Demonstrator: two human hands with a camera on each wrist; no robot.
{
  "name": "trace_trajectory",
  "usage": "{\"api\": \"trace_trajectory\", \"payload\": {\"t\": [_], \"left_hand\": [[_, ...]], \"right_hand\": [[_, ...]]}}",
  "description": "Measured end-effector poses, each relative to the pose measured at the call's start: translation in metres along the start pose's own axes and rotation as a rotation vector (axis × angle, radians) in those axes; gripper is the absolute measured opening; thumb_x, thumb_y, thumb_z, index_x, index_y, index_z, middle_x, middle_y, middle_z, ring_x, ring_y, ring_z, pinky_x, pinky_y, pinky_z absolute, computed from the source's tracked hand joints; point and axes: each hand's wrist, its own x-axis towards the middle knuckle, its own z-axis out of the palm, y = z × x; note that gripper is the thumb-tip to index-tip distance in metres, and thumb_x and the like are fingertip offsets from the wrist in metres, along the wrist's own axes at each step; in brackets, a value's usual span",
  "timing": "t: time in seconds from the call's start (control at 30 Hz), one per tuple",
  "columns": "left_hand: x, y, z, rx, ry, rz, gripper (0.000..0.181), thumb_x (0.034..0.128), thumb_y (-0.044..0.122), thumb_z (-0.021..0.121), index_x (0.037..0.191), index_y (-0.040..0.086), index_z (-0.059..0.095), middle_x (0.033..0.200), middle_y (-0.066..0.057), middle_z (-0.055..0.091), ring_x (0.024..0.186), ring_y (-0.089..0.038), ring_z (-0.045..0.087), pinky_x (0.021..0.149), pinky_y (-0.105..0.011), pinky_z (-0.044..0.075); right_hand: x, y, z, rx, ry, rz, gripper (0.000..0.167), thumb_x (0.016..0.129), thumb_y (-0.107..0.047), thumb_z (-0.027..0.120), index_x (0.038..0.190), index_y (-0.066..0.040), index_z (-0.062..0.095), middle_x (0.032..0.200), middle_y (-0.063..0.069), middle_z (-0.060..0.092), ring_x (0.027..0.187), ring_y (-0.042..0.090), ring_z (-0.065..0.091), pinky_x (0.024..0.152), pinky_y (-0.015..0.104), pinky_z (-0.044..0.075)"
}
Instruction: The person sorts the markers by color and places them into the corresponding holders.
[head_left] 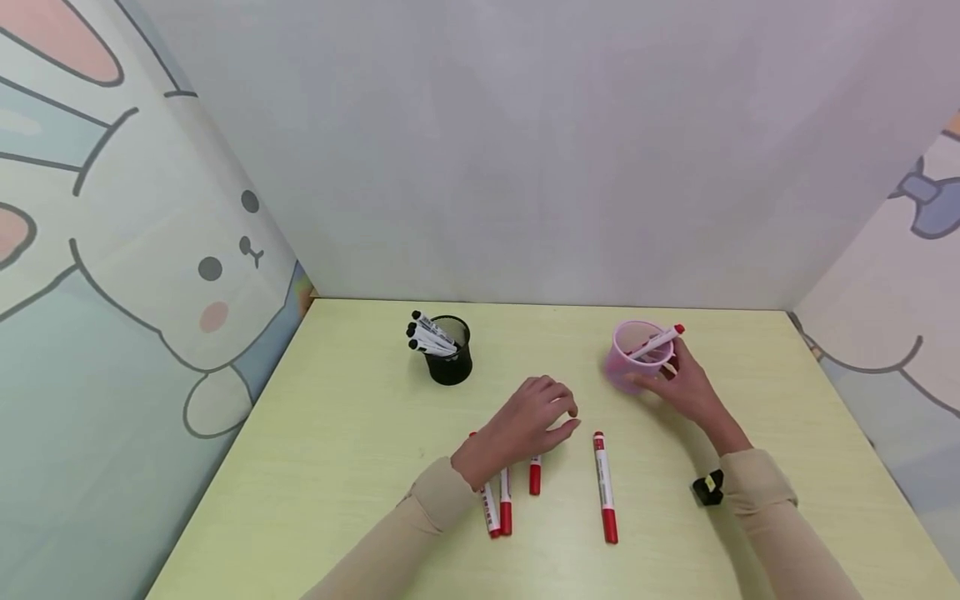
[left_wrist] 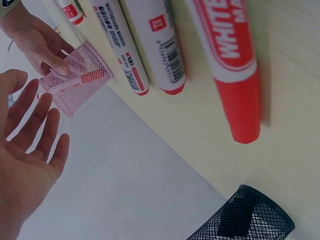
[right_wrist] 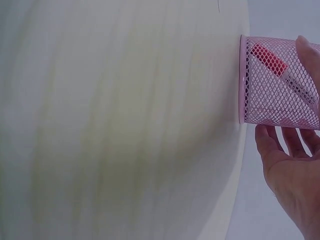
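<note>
My right hand (head_left: 688, 387) holds a pink mesh pen cup (head_left: 621, 373), thumb on one side and fingers on the other. Inside the cup a red-capped whiteboard marker (head_left: 657, 342) leans with one end above the rim; its other red end shows through the mesh in the right wrist view (right_wrist: 270, 60). My left hand (head_left: 528, 421) hovers over the table with loosely bent fingers and holds nothing. Beneath and beside it lie several red whiteboard markers, partly hidden by the hand and wrist. One red marker (head_left: 604, 487) lies apart, between the two hands.
Farther back on the left stands a black mesh pen cup (head_left: 450, 367) with several black-capped markers (head_left: 431, 335) leaning left in it. A small black object (head_left: 707, 488) shows by the right sleeve. A pale wall (head_left: 555, 167) rises behind the yellowish table (head_left: 337, 467).
</note>
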Motion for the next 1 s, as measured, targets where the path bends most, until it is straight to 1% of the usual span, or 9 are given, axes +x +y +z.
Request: {"api": "trace_trajectory", "payload": {"t": [0.1, 0.17, 0.4, 0.63, 0.7, 0.8, 1.0], "left_hand": [[-0.007, -0.002, -0.001, -0.001, -0.006, -0.007, 0.011, 0.0985, 0.028, 0.072, 0.104, 0.018, 0.075, 0.108, 0.006, 0.070, 0.108, -0.012, 0.058, 0.103, -0.027, 0.046], [-0.012, -0.004, -0.001, -0.001, -0.004, -0.011, 0.011, 0.0977, 0.028, 0.073, 0.103, 0.019, 0.075, 0.108, 0.006, 0.070, 0.108, -0.012, 0.059, 0.103, -0.027, 0.046], [-0.030, -0.009, -0.001, -0.036, 0.012, -0.014, 0.010, 0.0955, 0.026, 0.076, 0.100, 0.018, 0.075, 0.105, 0.005, 0.070, 0.107, -0.013, 0.060, 0.102, -0.027, 0.047], [-0.046, -0.013, -0.003, -0.059, 0.029, -0.003, 0.009, 0.0941, 0.024, 0.077, 0.099, 0.017, 0.075, 0.103, 0.004, 0.070, 0.106, -0.015, 0.061, 0.102, -0.029, 0.048], [-0.050, -0.014, -0.004, -0.066, 0.031, -0.001, 0.009, 0.0934, 0.023, 0.078, 0.099, 0.017, 0.075, 0.102, 0.004, 0.070, 0.105, -0.015, 0.061, 0.101, -0.029, 0.049], [-0.057, -0.015, -0.005, -0.071, 0.022, -0.007, 0.009, 0.0929, 0.023, 0.078, 0.098, 0.017, 0.074, 0.103, 0.004, 0.069, 0.105, -0.014, 0.060, 0.099, -0.029, 0.049], [-0.069, -0.017, -0.007, -0.101, -0.036, -0.043, 0.011, 0.0934, 0.022, 0.078, 0.102, 0.016, 0.075, 0.109, 0.003, 0.070, 0.109, -0.015, 0.060, 0.102, -0.030, 0.048]], "right_hand": [[-0.001, 0.000, 0.000, 0.010, -0.001, -0.008, 0.089, 0.087, -0.011, 0.084, 0.156, -0.005, 0.027, 0.147, 0.020, 0.044, 0.139, 0.041, 0.042, 0.114, 0.036, 0.039], [-0.001, 0.001, 0.000, 0.013, -0.006, -0.017, 0.089, 0.088, -0.011, 0.083, 0.156, -0.005, 0.026, 0.148, 0.021, 0.043, 0.140, 0.042, 0.041, 0.113, 0.035, 0.040], [0.000, 0.004, -0.001, 0.021, -0.009, -0.017, 0.090, 0.087, -0.011, 0.084, 0.157, -0.005, 0.026, 0.149, 0.022, 0.042, 0.141, 0.043, 0.040, 0.113, 0.048, 0.037], [0.000, 0.004, 0.000, 0.032, -0.013, -0.009, 0.091, 0.087, -0.011, 0.084, 0.156, -0.005, 0.025, 0.149, 0.023, 0.041, 0.142, 0.043, 0.038, 0.113, 0.039, 0.038], [0.000, 0.004, 0.000, 0.034, -0.014, -0.008, 0.091, 0.087, -0.012, 0.084, 0.156, -0.005, 0.025, 0.150, 0.023, 0.041, 0.142, 0.043, 0.038, 0.113, 0.041, 0.038], [0.000, 0.003, 0.000, 0.031, -0.015, -0.004, 0.092, 0.087, -0.012, 0.084, 0.156, -0.005, 0.025, 0.150, 0.023, 0.041, 0.142, 0.043, 0.038, 0.113, 0.047, 0.037], [-0.001, -0.001, 0.000, 0.030, -0.010, 0.005, 0.091, 0.087, -0.013, 0.084, 0.155, -0.002, 0.026, 0.149, 0.022, 0.041, 0.141, 0.044, 0.039, 0.114, 0.057, 0.034]]}}
